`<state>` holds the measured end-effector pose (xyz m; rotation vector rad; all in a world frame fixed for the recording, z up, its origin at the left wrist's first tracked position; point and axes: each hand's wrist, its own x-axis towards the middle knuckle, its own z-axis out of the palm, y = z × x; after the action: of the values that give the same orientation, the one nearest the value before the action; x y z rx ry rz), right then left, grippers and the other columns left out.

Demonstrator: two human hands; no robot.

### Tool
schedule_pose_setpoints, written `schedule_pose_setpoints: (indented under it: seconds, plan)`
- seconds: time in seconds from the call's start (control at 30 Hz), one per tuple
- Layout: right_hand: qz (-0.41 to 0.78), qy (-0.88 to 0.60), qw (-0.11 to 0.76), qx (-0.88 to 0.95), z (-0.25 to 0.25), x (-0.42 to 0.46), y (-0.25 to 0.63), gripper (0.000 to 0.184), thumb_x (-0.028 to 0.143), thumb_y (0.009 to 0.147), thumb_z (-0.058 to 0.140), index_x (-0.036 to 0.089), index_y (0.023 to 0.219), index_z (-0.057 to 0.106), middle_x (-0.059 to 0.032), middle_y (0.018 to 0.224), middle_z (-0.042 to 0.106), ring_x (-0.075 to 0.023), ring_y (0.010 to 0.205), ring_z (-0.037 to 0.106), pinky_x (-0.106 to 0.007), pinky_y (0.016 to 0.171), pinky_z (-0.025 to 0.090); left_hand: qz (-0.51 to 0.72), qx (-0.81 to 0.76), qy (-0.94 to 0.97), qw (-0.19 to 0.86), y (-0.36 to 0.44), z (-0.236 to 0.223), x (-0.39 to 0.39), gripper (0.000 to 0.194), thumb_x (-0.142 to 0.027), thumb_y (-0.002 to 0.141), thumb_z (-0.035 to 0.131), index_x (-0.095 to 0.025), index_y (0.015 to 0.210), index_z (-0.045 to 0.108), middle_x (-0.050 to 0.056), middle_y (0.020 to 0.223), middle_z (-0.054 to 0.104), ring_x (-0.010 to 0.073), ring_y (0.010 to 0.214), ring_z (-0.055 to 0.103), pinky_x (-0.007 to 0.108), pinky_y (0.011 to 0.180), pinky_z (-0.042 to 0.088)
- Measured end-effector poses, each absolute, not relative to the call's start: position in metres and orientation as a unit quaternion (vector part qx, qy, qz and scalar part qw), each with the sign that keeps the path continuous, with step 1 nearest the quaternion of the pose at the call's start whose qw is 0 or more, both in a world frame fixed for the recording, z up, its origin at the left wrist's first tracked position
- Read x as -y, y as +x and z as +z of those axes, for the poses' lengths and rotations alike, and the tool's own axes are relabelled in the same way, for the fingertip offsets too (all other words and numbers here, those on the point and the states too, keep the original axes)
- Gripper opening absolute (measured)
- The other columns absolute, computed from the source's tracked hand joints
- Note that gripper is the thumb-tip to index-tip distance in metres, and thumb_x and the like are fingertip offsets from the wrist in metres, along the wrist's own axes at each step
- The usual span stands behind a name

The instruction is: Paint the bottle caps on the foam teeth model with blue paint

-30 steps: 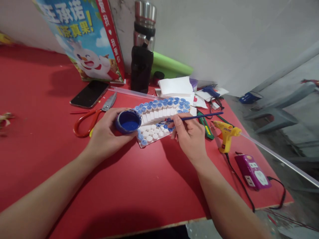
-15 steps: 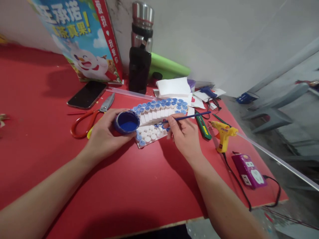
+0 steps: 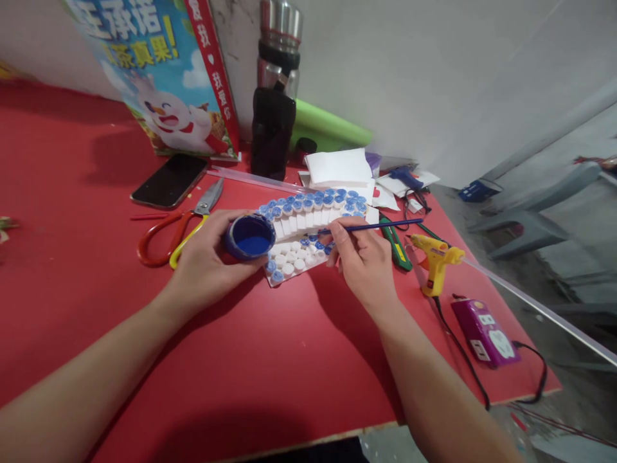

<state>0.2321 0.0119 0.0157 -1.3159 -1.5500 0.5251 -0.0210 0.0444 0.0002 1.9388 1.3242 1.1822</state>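
My left hand (image 3: 207, 257) is closed around a small jar of blue paint (image 3: 250, 236), tilted so the paint inside shows. Between the fingers of my right hand (image 3: 364, 260) is a thin blue paintbrush (image 3: 385, 225), its tip pointing left over the craft piece. That craft piece (image 3: 296, 222) is a white board with upright white strips and rows of small round discs. The discs along the back edge are light blue on top. In front, several discs (image 3: 292, 257) are white, and a few near the brush are dark blue. My right fingers hide part of its right side.
Left of the jar lie scissors (image 3: 180, 222) and a phone (image 3: 168, 181). A flask (image 3: 274, 96) and a printed bag (image 3: 164, 83) stand behind. On the right are a green cutter (image 3: 396, 244), a yellow glue gun (image 3: 438, 260) and a purple power box (image 3: 484, 331) with cords.
The brush in my right hand has shifted slightly right and tilts a little flatter. The view has moved slightly. My left hand still holds the jar.
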Motion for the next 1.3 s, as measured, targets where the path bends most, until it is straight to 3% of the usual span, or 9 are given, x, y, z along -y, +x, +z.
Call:
schedule_pose_setpoints:
  seconds: [0.33,1.3]
  plan:
    - [0.215,-0.546,0.470,0.659,0.0149,-0.0126,0.2312,0.033,0.054,0.110,0.055,0.022,0.103,0.064,-0.0006,0.082,0.074,-0.0109,0.053,0.064,-0.026,0.053,0.049,0.432,-0.490,0.714,0.252,-0.0213,0.0008,-0.0437,0.058,-0.038,0.076,0.084,-0.014,0.126,0.069,0.014,0.128,0.075,0.0313,0.119,0.072,0.046,0.108,0.056]
    - [0.182,-0.560,0.482,0.649,0.0181,-0.0081,0.2346,0.032,0.051,0.110,0.056,0.023,0.096,0.064,0.0005,0.076,0.072,-0.0125,0.049,0.064,-0.029,0.053,0.050,0.439,-0.498,0.701,0.260,-0.0219,0.0002,-0.0415,0.053,-0.042,0.074,0.085,-0.027,0.122,0.069,0.008,0.126,0.075,0.0329,0.120,0.072,0.049,0.108,0.059]
